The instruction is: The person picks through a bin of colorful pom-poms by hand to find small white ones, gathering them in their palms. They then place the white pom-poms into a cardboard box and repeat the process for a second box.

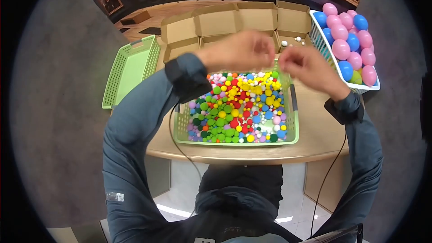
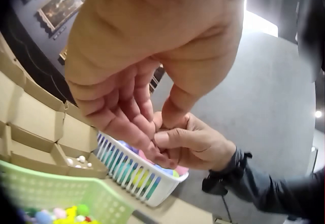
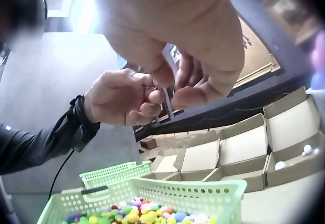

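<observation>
My left hand (image 1: 245,51) and right hand (image 1: 308,65) are raised over the far right part of a green basket (image 1: 234,143), with their fingertips close together. In the left wrist view the right hand (image 2: 190,145) has its thumb and fingers bent right by the left fingertips. Seen from the right wrist, the left hand (image 3: 124,97) has curled fingers with its thumb near the index finger. I cannot tell whether anything small is between the fingertips. Below them, the basket holds many pom-poms (image 1: 225,121) of mixed sizes, in green, yellow, red, white, blue and purple.
Behind the basket stand several open cardboard boxes (image 1: 218,24); the rightmost has a few white balls (image 1: 284,43) in it. A white basket (image 1: 330,56) full of pink and blue balloons (image 1: 340,49) is at the right. Another green basket (image 1: 130,74) lies at the left.
</observation>
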The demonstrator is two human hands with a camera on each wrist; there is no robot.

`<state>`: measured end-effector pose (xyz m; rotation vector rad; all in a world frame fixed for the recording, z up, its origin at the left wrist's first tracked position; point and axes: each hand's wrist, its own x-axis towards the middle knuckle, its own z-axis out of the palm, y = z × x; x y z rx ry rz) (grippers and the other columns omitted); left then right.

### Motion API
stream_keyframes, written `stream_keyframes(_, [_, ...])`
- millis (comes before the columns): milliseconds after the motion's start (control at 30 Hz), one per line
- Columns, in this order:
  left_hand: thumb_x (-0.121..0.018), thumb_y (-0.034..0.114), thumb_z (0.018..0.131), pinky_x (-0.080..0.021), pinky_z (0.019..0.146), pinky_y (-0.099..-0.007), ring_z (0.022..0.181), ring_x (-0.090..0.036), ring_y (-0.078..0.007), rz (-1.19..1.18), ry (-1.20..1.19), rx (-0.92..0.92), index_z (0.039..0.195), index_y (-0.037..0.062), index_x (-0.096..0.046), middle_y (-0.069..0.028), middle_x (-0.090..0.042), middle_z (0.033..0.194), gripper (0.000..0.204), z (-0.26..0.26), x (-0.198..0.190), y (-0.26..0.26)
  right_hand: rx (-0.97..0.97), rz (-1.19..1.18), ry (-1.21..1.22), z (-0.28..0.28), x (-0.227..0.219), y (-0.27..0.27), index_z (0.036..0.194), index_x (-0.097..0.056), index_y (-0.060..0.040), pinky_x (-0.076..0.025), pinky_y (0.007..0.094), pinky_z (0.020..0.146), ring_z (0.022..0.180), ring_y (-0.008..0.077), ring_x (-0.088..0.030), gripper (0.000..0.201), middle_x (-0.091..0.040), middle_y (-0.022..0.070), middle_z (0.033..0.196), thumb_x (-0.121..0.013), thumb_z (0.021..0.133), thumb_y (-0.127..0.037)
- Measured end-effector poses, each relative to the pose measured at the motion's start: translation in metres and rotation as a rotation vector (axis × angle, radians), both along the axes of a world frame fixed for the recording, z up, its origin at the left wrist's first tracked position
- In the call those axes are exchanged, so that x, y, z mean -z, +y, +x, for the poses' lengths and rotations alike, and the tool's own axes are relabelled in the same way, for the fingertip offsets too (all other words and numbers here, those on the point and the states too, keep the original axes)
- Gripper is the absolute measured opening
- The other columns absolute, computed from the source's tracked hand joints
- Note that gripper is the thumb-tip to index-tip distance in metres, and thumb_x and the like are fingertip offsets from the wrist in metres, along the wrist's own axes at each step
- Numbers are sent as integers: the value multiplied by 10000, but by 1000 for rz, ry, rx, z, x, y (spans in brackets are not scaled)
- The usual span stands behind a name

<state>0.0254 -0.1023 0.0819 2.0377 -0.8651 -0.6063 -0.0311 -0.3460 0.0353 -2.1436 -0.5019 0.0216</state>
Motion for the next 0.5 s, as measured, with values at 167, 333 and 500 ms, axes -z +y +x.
stream_keyframes(167, [-704,48,823,-574,724,-377,793,-721,-283,379,-426,212,934,43,-759,-132,-744,849,124,-22,82,26,-181,-477,63,-16,15,50,861,-728,-11,-561,393,732,807,316,-712,62,-727,190,858,-708,807,-35])
stream_keyframes(333, [-719,36,774,-580,757,-415,847,-731,-333,421,-464,80,927,50,-776,-151,-755,878,164,-14,98,25,-192,-509,53,3,38,71,926,-728,9,-566,446,823,941,391,-697,159,-714,217,919,-738,772,-25])
stream_keyframes(500, [-740,64,790,-585,773,-421,858,-737,-311,397,-518,9,903,61,-772,-129,-762,876,118,-6,92,40,-111,-592,-230,12,45,63,1008,-716,-12,-558,429,902,1071,368,-677,237,-698,228,1075,-746,774,-32])
